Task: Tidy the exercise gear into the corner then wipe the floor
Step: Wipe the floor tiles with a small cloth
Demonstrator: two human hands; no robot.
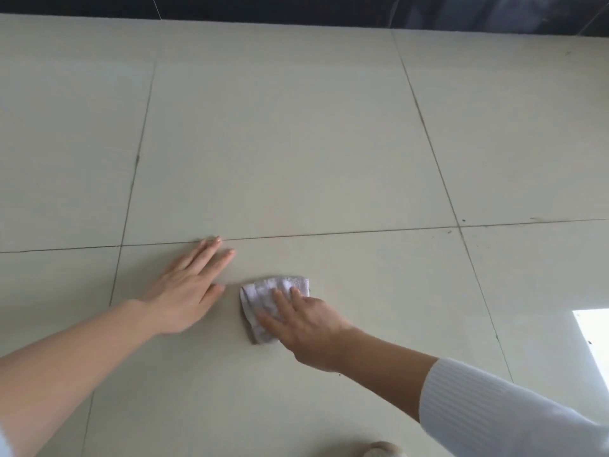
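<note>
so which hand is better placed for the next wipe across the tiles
Right. The right hand lies on the cloth, fingers spread over it. The left hand rests flat on the bare floor beside the cloth, not touching it, probably as a brace.

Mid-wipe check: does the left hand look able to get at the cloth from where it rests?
Probably yes. The left hand lies flat on the floor just left of the cloth, with only bare tile between. The right hand presses on the cloth's near part, but its left edge shows free.
</note>
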